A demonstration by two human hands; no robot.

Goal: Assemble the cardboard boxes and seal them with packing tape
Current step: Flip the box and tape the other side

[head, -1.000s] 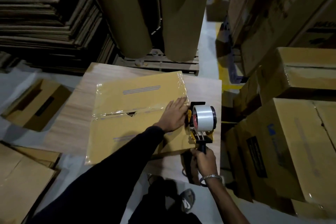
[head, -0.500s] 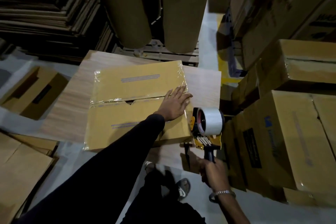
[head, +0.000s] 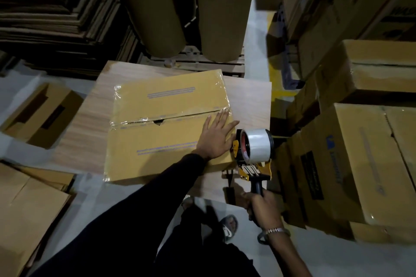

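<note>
On the table point(head: 74, 119), taped yellow box point(head: 157, 141) under flat left hand point(head: 216, 138); right hand point(head: 264, 207) gripping tape dispenser point(head: 255, 153).

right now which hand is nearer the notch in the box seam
Left. The left hand lies flat on the box just right of the notch; the right hand grips the tape gun off the box's right edge.

cardboard box point(head: 162, 141): tan, flaps closed, centre seam under clear tape, flat on bench | tape dispenser point(head: 254, 153): yellow-black, clear roll, at box's 3 o'clock edge, handle toward 6 o'clock
</note>
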